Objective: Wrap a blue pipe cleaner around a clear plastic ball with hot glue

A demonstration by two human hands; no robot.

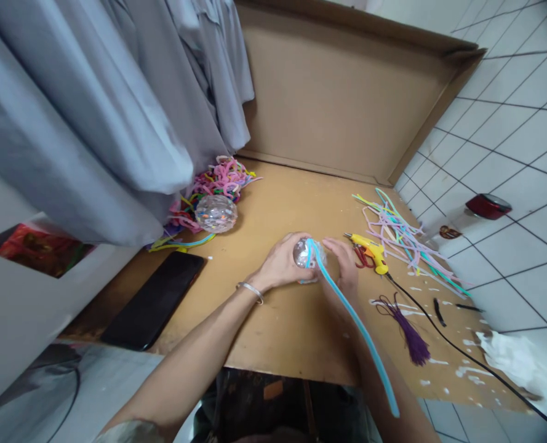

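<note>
A small clear plastic ball [302, 251] sits at the middle of the table's near half. My left hand [280, 261] grips it from the left, the thumb in front and the fingers behind. Around the ball's right side curves my right hand [346, 264], its fingers bent against the edge; its thumb is partly hidden. A light-blue pipe cleaner [354, 314] lies folded over the ball's front. Its long free end runs across my right hand and forearm towards me. Just right of this hand lie a yellow hot glue gun [368, 249] and red-handled scissors [362, 257], partly covered.
Pastel pipe cleaners [400, 231] lie at the right by the tiled wall, near a red-capped bottle [469, 215]. Purple string [409, 332], the black cord [458, 344] and white tissue [517, 363] are nearer. Leftward are a larger clear ball [216, 213], a pink pile [224, 178] and a phone [155, 301].
</note>
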